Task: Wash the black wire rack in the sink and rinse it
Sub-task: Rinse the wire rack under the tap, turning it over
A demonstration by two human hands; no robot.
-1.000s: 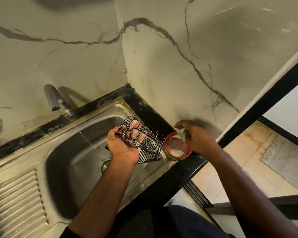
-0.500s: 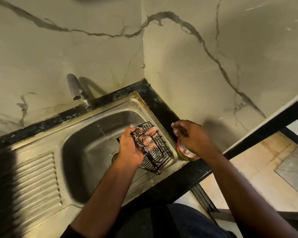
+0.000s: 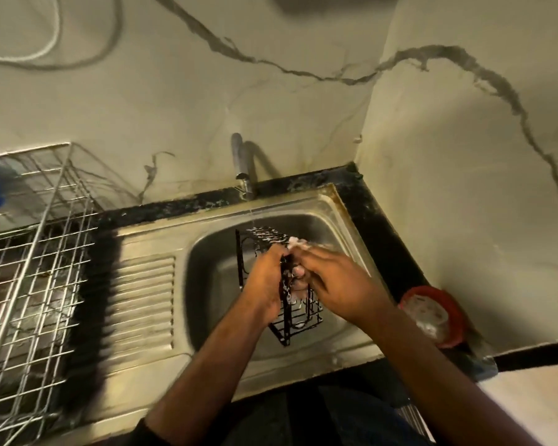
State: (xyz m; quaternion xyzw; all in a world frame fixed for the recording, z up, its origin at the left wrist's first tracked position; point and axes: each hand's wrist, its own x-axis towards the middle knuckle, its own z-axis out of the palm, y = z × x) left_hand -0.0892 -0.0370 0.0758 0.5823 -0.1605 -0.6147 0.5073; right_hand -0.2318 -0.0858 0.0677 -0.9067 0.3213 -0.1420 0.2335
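Note:
The black wire rack (image 3: pixel 284 326) stands on edge over the steel sink basin (image 3: pixel 213 268). My left hand (image 3: pixel 266 281) grips its near side. My right hand (image 3: pixel 332 284) holds a small soapy scrubber (image 3: pixel 298 243) against the rack's right face, with foam on the wires. A thin stream of water falls from the tap (image 3: pixel 242 165) onto the rack's top end.
A red soap dish (image 3: pixel 445 313) with white paste sits on the black counter at the right. The sink's ribbed drainboard (image 3: pixel 145 304) lies left of the basin. A silver wire dish basket (image 3: pixel 29 284) stands at the far left. Marble walls close the corner.
My right hand left the soap dish with the scrubber and came to the rack. My left hand turned the rack up on edge under the tap. The view swung to the left.

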